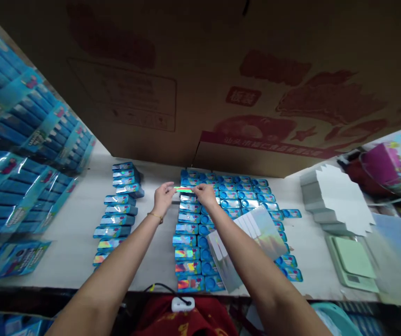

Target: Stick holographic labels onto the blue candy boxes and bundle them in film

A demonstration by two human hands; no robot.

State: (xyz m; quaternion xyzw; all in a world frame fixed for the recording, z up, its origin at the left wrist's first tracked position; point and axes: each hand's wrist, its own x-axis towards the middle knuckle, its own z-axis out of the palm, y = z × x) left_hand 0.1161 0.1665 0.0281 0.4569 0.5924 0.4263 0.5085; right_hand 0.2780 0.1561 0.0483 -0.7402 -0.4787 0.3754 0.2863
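A narrow, shiny rainbow sticker strip [185, 189] is stretched level between my two hands, above the rows of small blue packs [187, 217]. My left hand [164, 198] holds its left end between thumb and fingertips. At the other end, my right hand [205, 193] pinches the strip. Beneath my right forearm lies a silvery sticker sheet [263, 233] with several bare white strips, resting on the packs. Some packs in the leftmost column carry shiny strips on top; others to the right show round blue faces.
A tall cardboard box [200, 93] walls off the back. Blue packs [119, 209] stand in a column on the left, beside stacked display boxes [21, 116]. On the right are a white card stack [343, 196], a pale green scale [354, 259] and shiny sheets [396, 252].
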